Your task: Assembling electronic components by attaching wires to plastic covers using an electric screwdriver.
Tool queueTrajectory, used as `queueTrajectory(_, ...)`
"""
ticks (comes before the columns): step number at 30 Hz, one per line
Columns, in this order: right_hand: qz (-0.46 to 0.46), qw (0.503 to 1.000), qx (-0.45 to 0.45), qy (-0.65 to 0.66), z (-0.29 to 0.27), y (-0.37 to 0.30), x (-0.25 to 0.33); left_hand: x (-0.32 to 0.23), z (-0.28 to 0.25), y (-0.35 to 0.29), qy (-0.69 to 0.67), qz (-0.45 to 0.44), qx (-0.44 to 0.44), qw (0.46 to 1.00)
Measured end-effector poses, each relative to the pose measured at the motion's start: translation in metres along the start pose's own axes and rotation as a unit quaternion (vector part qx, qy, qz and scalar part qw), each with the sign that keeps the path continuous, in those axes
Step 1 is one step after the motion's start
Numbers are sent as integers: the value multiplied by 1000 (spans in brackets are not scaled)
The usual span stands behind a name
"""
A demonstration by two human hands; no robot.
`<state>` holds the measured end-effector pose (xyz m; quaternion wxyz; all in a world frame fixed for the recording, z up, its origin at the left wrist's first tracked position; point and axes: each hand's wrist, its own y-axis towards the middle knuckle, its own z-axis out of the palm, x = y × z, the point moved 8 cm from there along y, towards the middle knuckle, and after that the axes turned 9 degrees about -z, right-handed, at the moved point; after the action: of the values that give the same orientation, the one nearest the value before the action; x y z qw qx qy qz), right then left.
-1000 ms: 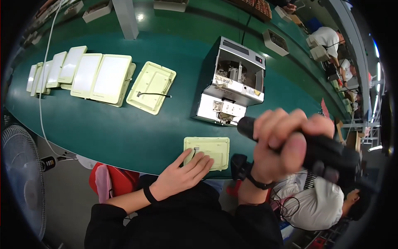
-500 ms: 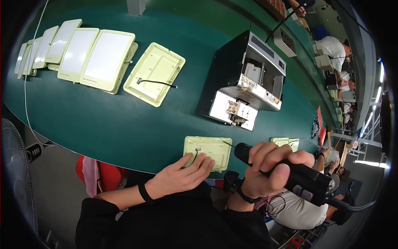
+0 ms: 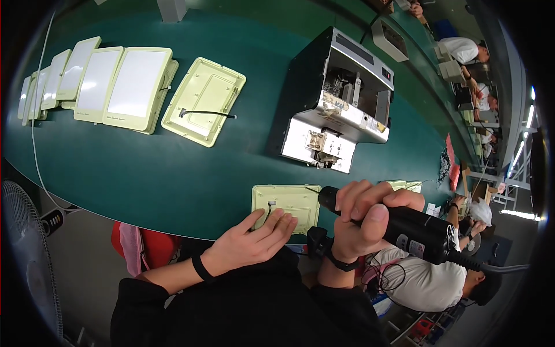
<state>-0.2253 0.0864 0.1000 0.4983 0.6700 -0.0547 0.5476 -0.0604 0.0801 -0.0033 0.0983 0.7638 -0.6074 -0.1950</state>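
Note:
A pale green plastic housing [image 3: 303, 213] lies open side up near the table's front edge. Across its lower left part rests my left hand [image 3: 258, 240], fingers stretched flat over the panel, beside a short dark cable with a white connector [image 3: 272, 203]. My right hand [image 3: 370, 217] is wrapped round a black electric screwdriver [image 3: 413, 232], held tilted with its cord running off to the right. The thin bit [image 3: 312, 189] points left to the housing's upper right corner; whether it touches a screw is too small to tell.
Beyond my hands stands a black and silver machine [image 3: 341, 110]. Another green housing [image 3: 205, 101] with a dark cable lies left of it. Several white-faced green panels [image 3: 139, 84] overlap at far left. A person in a white shirt [image 3: 428, 283] sits close on my right. A fan [image 3: 26, 231] stands at lower left.
My view has shifted slightly, so the table things sit a little differently. The screwdriver's rear end appears somewhat higher. My left hand stays on the housing.

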Motion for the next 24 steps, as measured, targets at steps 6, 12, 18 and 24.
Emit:
queueTrajectory(6,6,1000,-4,-10,-2,-3,0,-2,0,2,9,12,9,1000)
queueTrajectory(12,1,1000,21,7,2,1,1,-1,2,0,25,6,14,1000)
queueTrajectory(18,-114,992,15,48,16,42,55,-1,-4,5,26,2,1,1000)
queueTrajectory(24,-95,994,-12,-48,35,62,28,1,-2,2,3,1,-3,1000)
